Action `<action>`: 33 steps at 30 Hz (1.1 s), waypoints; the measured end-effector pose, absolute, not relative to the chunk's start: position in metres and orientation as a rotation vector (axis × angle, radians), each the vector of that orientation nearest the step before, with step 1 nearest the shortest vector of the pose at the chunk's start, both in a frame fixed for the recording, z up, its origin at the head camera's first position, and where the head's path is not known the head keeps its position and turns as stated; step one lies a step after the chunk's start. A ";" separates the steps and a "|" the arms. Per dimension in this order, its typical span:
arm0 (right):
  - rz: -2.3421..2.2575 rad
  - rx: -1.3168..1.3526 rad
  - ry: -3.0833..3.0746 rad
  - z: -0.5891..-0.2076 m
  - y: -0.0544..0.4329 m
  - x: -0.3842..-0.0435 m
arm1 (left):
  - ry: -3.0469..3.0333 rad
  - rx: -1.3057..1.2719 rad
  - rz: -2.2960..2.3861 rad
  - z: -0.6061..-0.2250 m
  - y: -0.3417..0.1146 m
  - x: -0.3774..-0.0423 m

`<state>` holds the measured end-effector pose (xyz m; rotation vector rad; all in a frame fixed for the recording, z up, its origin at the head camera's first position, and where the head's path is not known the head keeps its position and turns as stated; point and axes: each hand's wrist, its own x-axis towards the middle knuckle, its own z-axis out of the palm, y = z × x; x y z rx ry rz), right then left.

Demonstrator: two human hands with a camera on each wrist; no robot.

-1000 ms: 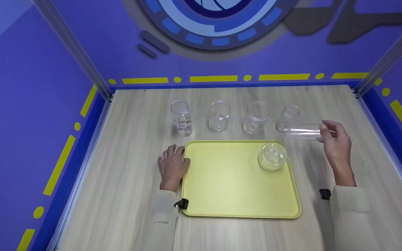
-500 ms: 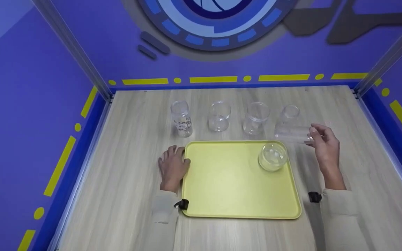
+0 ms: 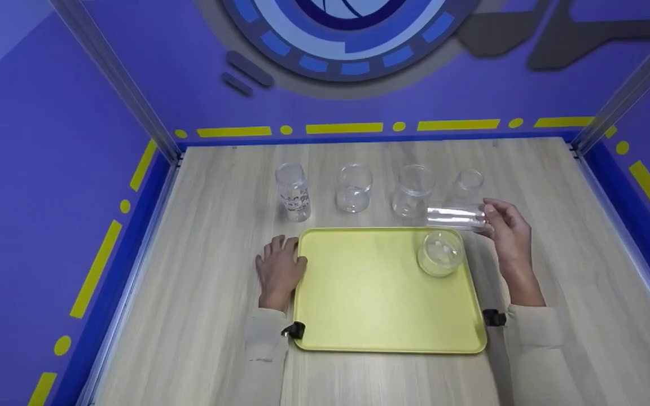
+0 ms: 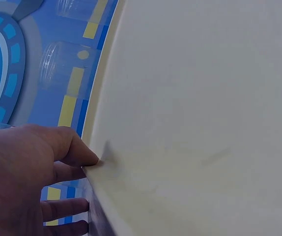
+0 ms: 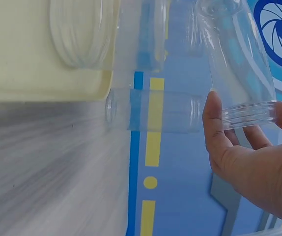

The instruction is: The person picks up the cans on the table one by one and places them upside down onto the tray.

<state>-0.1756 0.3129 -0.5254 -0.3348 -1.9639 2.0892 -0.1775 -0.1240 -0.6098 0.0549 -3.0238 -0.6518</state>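
My right hand (image 3: 514,237) grips a clear jar (image 3: 456,216) by its threaded mouth, with the base pointing left. It is held sideways above the back right corner of a yellow tray (image 3: 381,299). In the right wrist view, the fingers and thumb curl round the threaded rim of that jar (image 5: 239,64). On the tray's left edge lies my left hand (image 3: 280,272). The left wrist view shows its thumb on top of the tray rim (image 4: 94,108) and the other fingers outside it. A low, wide clear jar (image 3: 441,254) stands in the tray's back right corner.
Behind the tray stands a row of clear vessels: a tall printed one (image 3: 294,193), a shorter jar (image 3: 354,189), a wider jar (image 3: 413,192) and a narrow one (image 3: 468,186). Blue panels enclose the wooden table (image 3: 201,237) at the back and sides.
My right hand has moved left with the sideways jar, from right of the tray to over its back right corner. The left hand, tray and standing vessels have stayed in place.
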 end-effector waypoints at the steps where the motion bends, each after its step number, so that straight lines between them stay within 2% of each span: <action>1: 2.099 -0.329 -1.953 -0.525 0.311 -0.175 | -3.024 0.056 -0.651 -0.610 -0.124 -0.178; 33: 2.207 -0.191 -1.862 -0.520 0.273 -0.173 | -3.038 0.077 -0.672 -0.607 -0.123 -0.177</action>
